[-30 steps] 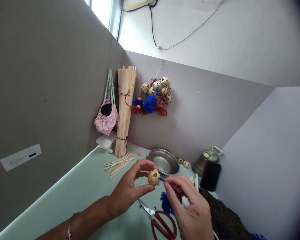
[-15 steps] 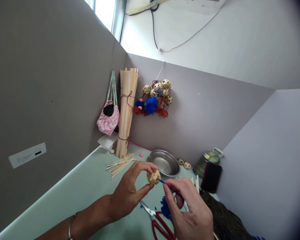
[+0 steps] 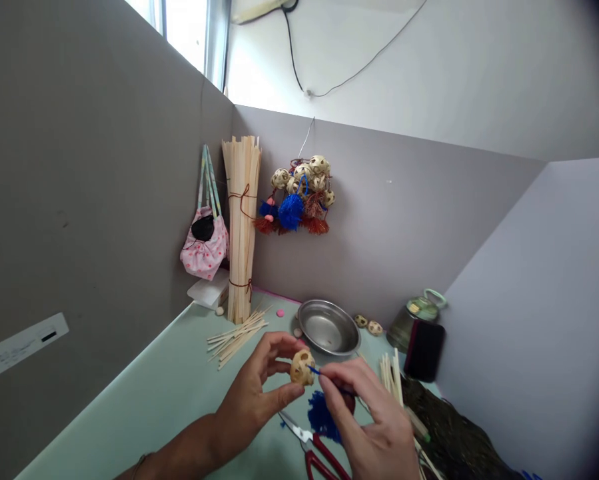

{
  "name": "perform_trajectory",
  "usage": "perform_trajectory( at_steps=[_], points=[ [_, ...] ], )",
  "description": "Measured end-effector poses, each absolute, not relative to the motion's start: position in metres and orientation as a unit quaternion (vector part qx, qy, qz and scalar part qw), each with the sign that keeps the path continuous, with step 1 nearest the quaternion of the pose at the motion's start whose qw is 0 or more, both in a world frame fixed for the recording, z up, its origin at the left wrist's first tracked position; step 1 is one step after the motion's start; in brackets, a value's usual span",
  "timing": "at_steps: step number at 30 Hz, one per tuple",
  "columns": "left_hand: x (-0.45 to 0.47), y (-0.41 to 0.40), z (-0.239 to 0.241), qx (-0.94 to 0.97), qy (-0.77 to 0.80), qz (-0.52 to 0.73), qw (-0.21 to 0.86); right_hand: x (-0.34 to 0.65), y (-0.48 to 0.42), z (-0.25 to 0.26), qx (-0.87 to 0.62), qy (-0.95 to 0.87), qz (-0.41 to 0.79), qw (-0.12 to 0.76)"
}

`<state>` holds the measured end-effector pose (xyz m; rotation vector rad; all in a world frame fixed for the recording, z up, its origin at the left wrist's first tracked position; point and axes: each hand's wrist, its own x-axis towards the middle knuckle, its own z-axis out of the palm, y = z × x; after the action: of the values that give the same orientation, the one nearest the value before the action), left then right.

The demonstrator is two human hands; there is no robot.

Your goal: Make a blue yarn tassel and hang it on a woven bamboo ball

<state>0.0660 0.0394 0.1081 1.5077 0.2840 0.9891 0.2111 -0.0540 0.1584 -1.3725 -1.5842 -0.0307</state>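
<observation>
My left hand [image 3: 254, 393] pinches a small woven bamboo ball [image 3: 302, 367] between thumb and fingers, held above the pale green table [image 3: 179, 387]. My right hand [image 3: 374, 427] pinches a thin blue cord [image 3: 315, 371] whose tip meets the ball's right side. A blue tassel [image 3: 322, 417] lies on the table just under both hands, beside red-handled scissors [image 3: 319, 450].
A steel bowl [image 3: 328, 327] sits behind the hands. A tied bundle of bamboo strips [image 3: 241, 227] stands in the corner with loose strips [image 3: 236, 331] at its foot. A pink pouch [image 3: 203, 243] and finished woven balls with tassels [image 3: 299, 193] hang on the partition. More sticks [image 3: 392, 377], a dark case [image 3: 423, 350] and a green-lidded jar [image 3: 422, 310] lie right.
Both hands stayed together on the ball and cord, shifting slightly. The view swung a little, so the table items sit more to the left.
</observation>
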Motion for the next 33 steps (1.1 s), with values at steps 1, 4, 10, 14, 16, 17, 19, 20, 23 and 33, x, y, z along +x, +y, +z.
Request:
perform_trajectory(
  at_steps=[1,4,10,14,16,17,19,20,23,33],
  points=[
    [0.066,0.04,0.11,0.631,0.12,0.416,0.644,0.213,-0.054,0.159,-0.57,-0.648,-0.016,0.505],
    [0.066,0.042,0.115,0.588,0.115,0.384,0.703,0.217,-0.054,0.16,-0.577,-0.637,-0.023,0.51],
    [0.064,0.046,0.119,0.573,0.112,0.368,0.723,0.221,-0.053,0.159,-0.588,-0.629,-0.029,0.508],
    [0.065,0.049,0.116,0.576,0.117,0.362,0.723,0.223,-0.053,0.159,-0.59,-0.63,-0.03,0.503],
    [0.067,0.051,0.113,0.584,0.12,0.363,0.716,0.223,-0.053,0.159,-0.594,-0.632,-0.024,0.497],
    [0.068,0.052,0.112,0.593,0.122,0.365,0.707,0.223,-0.053,0.158,-0.596,-0.633,-0.022,0.494],
    [0.07,0.053,0.107,0.623,0.132,0.377,0.673,0.224,-0.052,0.158,-0.6,-0.636,-0.016,0.485],
    [0.071,0.054,0.104,0.641,0.14,0.386,0.649,0.224,-0.051,0.157,-0.603,-0.637,-0.013,0.48],
    [0.071,0.056,0.096,0.682,0.173,0.409,0.582,0.226,-0.049,0.154,-0.611,-0.643,0.003,0.461],
    [0.067,0.055,0.103,0.77,0.183,0.478,0.38,0.226,-0.039,0.142,-0.602,-0.654,0.01,0.458]
  ],
)
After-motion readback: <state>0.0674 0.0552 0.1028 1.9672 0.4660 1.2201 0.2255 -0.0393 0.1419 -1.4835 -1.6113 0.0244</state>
